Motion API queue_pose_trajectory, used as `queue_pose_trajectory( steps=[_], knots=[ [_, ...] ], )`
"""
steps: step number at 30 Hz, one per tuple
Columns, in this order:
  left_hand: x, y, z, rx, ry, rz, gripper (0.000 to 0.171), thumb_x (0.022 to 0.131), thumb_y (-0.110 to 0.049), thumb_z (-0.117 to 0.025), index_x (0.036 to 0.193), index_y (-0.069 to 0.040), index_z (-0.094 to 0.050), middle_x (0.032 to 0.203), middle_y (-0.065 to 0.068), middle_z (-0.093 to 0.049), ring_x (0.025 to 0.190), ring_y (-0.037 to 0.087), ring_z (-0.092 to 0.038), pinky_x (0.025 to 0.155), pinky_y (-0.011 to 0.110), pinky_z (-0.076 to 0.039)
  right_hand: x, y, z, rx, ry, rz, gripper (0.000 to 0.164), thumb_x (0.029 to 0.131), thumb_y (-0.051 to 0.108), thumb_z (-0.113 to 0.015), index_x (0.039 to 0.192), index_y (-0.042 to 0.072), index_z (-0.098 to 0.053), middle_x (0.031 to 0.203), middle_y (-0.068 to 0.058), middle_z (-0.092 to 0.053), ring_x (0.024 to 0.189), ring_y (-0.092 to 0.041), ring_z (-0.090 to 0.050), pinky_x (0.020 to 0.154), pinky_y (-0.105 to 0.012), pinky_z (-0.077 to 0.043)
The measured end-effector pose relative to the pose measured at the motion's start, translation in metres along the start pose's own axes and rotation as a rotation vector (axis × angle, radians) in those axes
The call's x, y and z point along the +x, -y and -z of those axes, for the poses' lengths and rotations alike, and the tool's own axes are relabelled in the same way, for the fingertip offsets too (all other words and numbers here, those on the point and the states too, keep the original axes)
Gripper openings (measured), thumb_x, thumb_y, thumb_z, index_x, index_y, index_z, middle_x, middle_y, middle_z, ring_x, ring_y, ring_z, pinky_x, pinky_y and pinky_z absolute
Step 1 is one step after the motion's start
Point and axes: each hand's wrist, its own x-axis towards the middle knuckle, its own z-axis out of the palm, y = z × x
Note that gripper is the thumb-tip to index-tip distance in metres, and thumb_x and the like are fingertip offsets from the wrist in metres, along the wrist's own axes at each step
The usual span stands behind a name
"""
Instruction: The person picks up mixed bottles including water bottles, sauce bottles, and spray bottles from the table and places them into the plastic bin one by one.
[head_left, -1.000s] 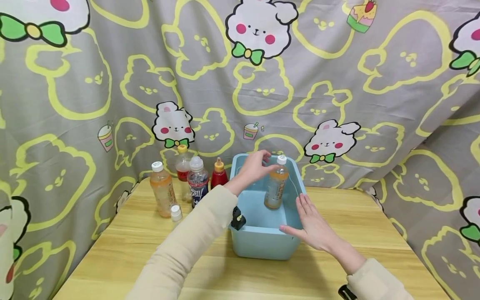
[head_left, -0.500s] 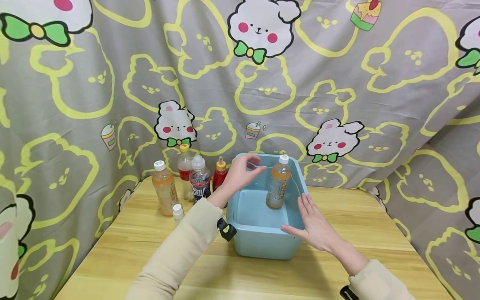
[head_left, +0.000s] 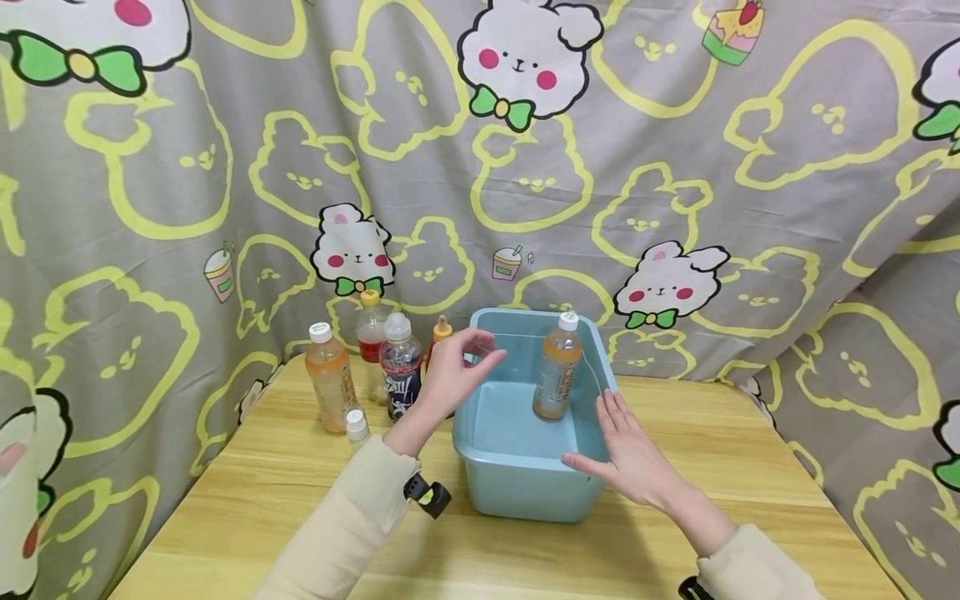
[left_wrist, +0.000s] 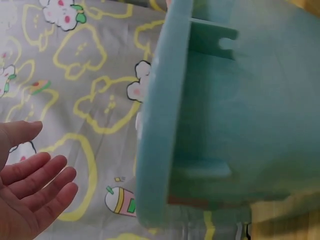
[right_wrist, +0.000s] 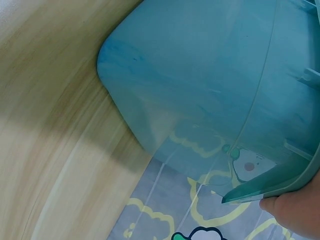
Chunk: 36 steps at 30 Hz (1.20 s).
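A light blue plastic bin [head_left: 528, 492] stands on the wooden table. Inside it, an orange-tinted drink bottle [head_left: 558, 379] with a white cap stands near the right wall, leaning slightly. My left hand [head_left: 453, 371] hovers over the bin's left rim, holding nothing, its fingers relaxed and apart from the thumb. The left wrist view has this hand [left_wrist: 32, 185] beside the bin wall [left_wrist: 160, 125]. On the right rim rests my right hand [head_left: 633, 458], fingers straight along the outside and thumb at the front edge. Only part of it [right_wrist: 297, 210] appears in the right wrist view.
Left of the bin stand a second orange drink bottle [head_left: 330, 387], a yellow-capped bottle [head_left: 371, 337] with red liquid, a dark-labelled bottle [head_left: 401, 375], a small white-capped bottle [head_left: 357, 425] and a partly hidden red squeeze bottle [head_left: 442, 331]. A patterned curtain [head_left: 540, 167] hangs behind.
My left hand has drawn back leftward, away from the bottle in the bin, to above the left rim. The right hand stays on the right rim.
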Motion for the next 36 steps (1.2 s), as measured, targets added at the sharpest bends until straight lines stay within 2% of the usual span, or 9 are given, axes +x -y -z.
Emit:
queue_pose_trajectory(
  steps=[3,10,17,21,30,36],
  knots=[
    [-0.008,0.005,0.004,0.008,-0.03,-0.004,0.022,0.08,-0.02,-0.067,0.095,-0.005,-0.063,0.088,0.005,-0.065,0.075,0.012,-0.059,0.06,0.023,-0.049,-0.001,0.0,0.0,0.006,-0.001,-0.001,0.097,0.078,0.061,-0.05,0.135,-0.012,-0.019,0.142,-0.026,-0.01,0.131,-0.037,-0.004,0.102,-0.05,-0.015],
    [-0.029,0.013,0.017,-0.016,-0.041,0.104,0.021,0.079,-0.02,-0.068,0.094,-0.006,-0.064,0.088,0.005,-0.064,0.076,0.013,-0.059,0.065,0.025,-0.051,-0.001,0.002,0.0,0.014,0.0,-0.004,0.097,0.078,0.061,-0.05,0.134,-0.012,-0.019,0.142,-0.027,-0.011,0.131,-0.037,-0.004,0.102,-0.051,-0.014],
    [-0.048,0.03,0.027,-0.011,-0.097,0.107,0.02,0.078,-0.016,-0.069,0.093,-0.004,-0.064,0.084,0.005,-0.063,0.076,0.017,-0.058,0.06,0.026,-0.05,-0.001,0.001,0.0,0.021,0.008,-0.009,0.097,0.078,0.06,-0.05,0.135,-0.012,-0.018,0.142,-0.026,-0.01,0.131,-0.037,-0.004,0.102,-0.051,-0.014],
    [-0.059,0.04,0.032,0.011,-0.13,0.105,0.021,0.078,-0.016,-0.069,0.093,-0.002,-0.063,0.086,0.008,-0.064,0.078,0.022,-0.059,0.063,0.032,-0.05,-0.001,0.001,0.0,0.02,0.01,-0.012,0.098,0.078,0.061,-0.05,0.135,-0.012,-0.017,0.143,-0.026,-0.009,0.131,-0.037,-0.004,0.102,-0.051,-0.014],
    [-0.082,0.067,0.048,0.086,-0.232,0.172,0.024,0.075,-0.016,-0.071,0.092,-0.002,-0.063,0.089,0.011,-0.063,0.082,0.024,-0.058,0.069,0.038,-0.047,0.0,0.002,0.0,0.023,0.013,-0.008,0.098,0.078,0.061,-0.05,0.135,-0.011,-0.017,0.143,-0.026,-0.009,0.131,-0.036,-0.004,0.102,-0.051,-0.014],
    [-0.09,0.082,0.058,0.099,-0.295,0.206,0.028,0.072,-0.01,-0.073,0.094,0.003,-0.06,0.093,0.017,-0.061,0.085,0.029,-0.055,0.073,0.041,-0.044,-0.001,0.001,0.001,0.027,0.008,-0.005,0.097,0.078,0.06,-0.051,0.135,-0.012,-0.018,0.142,-0.027,-0.01,0.131,-0.037,-0.004,0.102,-0.052,-0.015]
  ],
)
